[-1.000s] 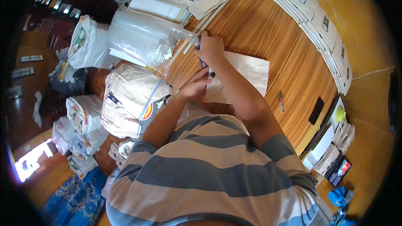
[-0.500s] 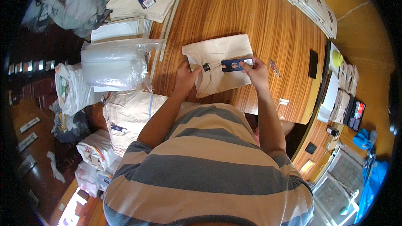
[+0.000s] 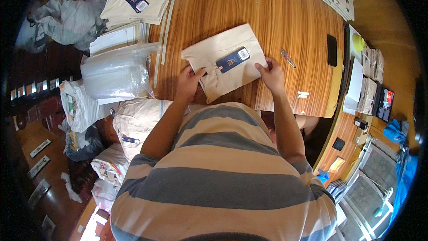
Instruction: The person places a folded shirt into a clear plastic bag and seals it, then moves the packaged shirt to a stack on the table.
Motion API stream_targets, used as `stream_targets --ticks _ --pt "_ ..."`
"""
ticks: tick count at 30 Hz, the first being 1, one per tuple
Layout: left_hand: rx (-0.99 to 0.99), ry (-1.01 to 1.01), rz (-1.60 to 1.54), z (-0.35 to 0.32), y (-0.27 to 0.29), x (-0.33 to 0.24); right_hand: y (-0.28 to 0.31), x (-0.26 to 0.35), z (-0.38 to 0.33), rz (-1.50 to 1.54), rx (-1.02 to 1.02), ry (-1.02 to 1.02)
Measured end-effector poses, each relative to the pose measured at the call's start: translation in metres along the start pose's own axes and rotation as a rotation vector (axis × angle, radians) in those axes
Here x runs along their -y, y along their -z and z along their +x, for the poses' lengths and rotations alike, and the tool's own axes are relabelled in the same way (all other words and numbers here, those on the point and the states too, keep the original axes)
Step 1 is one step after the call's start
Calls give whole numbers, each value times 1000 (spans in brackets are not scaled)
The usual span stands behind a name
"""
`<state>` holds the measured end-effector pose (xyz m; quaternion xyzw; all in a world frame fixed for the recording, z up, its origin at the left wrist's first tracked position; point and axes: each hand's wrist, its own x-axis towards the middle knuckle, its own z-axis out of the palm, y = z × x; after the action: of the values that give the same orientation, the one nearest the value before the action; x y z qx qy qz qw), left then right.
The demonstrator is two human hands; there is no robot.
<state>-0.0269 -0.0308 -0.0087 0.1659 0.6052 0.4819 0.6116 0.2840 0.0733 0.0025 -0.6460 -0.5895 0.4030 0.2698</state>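
One folded cream garment [image 3: 228,78] lay on wood-grain table [image 3: 214,9] between left hand [image 3: 189,81], pinching its left edge, and right hand [image 3: 272,76], pinching right edge. I saw navy tag [image 3: 233,60] on top, pale-printed.

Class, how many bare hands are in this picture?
2: the left bare hand at the left edge of the folded cream cloth, the right bare hand at its right edge. Others may be hidden.

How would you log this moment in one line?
Left hand: at left edge of folded garment; right hand: at its right edge; navy tag: on garment; small tool: on table
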Motion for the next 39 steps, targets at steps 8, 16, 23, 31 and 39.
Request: stream_targets --ticks 8,16,23,31,39 --pt "366 286 424 -77 21 -6 -12 34 71 -353 -338 571" --pt "-138 -397 767 -19 66 -10 6 22 -60 -149 368 -204" --pt "106 -299 937 -22 45 -20 -13 5 -34 -95 310 -45" --pt "129 -200 1026 -72 33 -60 -12 58 -32 -426 -163 354" --pt "-188 -1071 1207 -114 123 -191 -193 220 -3 166 518 444"
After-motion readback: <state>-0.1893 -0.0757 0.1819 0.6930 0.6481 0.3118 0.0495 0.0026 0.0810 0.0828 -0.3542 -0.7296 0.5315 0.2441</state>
